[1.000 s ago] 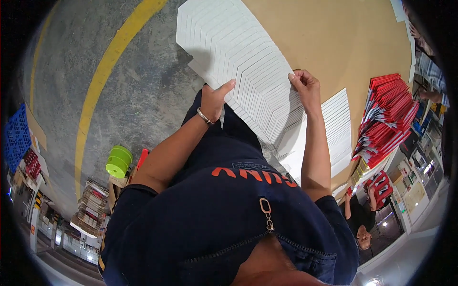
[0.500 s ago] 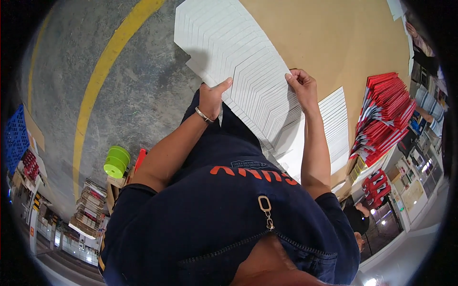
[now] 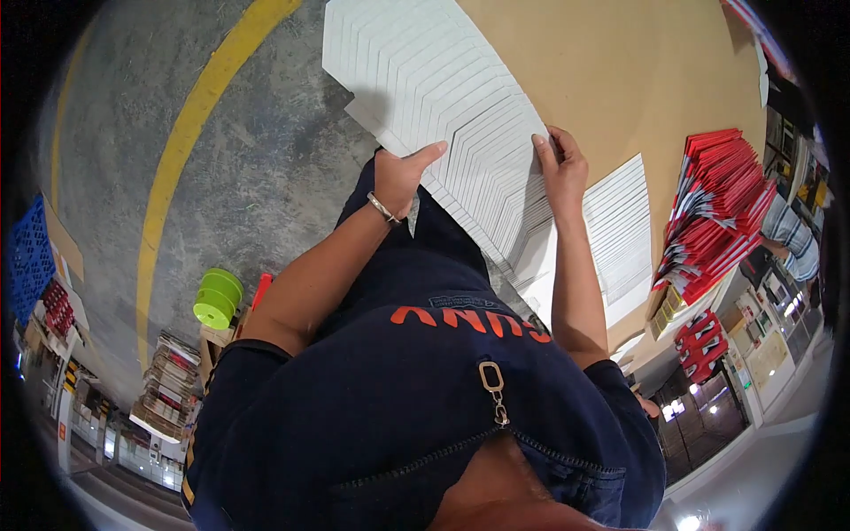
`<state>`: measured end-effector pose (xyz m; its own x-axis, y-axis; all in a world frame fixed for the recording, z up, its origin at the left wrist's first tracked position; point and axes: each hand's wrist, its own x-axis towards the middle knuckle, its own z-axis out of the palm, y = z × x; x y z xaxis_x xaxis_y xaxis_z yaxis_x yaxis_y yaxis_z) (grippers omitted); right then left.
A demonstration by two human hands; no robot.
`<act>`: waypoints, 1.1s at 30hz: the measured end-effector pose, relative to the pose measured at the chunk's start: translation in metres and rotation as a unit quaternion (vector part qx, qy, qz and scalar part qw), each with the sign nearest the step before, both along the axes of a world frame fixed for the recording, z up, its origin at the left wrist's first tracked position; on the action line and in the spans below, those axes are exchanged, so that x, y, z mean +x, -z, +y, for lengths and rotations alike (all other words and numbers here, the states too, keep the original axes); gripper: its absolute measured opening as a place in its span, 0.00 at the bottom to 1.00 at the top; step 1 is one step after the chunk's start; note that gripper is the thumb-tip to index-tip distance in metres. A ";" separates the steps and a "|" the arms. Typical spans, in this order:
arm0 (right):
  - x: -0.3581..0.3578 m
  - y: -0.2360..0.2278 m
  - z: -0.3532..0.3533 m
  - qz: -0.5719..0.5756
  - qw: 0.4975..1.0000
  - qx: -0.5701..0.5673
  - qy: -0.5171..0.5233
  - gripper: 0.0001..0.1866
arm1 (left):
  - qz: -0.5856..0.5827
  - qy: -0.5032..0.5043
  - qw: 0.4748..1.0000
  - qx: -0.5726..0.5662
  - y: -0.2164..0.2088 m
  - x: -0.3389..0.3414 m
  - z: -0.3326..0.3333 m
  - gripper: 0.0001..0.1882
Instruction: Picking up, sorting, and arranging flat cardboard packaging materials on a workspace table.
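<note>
A long, fanned-out row of white paper sheets (image 3: 425,75) with angled ends lies overlapping along the table's left edge. My left hand (image 3: 403,177) grips its near-left edge, with the thumb on top and the fingers hidden beneath. On the opposite edge, my right hand (image 3: 562,168) pinches the sheets between thumb and curled fingers. A second fanned batch of white sheets (image 3: 617,226) lies to the right of my right forearm.
The tan tabletop (image 3: 637,71) stretches away to the right. A heap of red folded pieces (image 3: 717,208) sits on its right side. Left are grey floor with a yellow line (image 3: 173,159), a green tub (image 3: 218,296) and bundled stacks (image 3: 166,385). A person's striped sleeve (image 3: 788,234) shows far right.
My left hand has shifted slightly right along the sheets' edge. My right hand stays at its edge, its fingers a little repositioned. At lower right, a person has mostly gone from view.
</note>
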<state>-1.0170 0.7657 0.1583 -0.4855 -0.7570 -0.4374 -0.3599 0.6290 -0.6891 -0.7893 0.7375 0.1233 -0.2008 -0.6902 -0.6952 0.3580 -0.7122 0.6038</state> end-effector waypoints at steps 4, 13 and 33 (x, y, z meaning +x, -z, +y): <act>0.005 -0.001 0.008 0.185 0.975 -0.074 -0.102 0.15 | -0.046 0.017 0.999 -0.015 0.000 -0.001 0.002 0.17; -0.013 0.015 0.022 0.025 0.998 -0.065 0.002 0.11 | -0.205 0.011 0.964 -0.168 0.016 -0.006 0.016 0.33; -0.033 0.046 0.026 -0.025 0.989 -0.140 -0.035 0.13 | -0.225 -0.132 0.944 -0.204 0.021 -0.027 0.034 0.35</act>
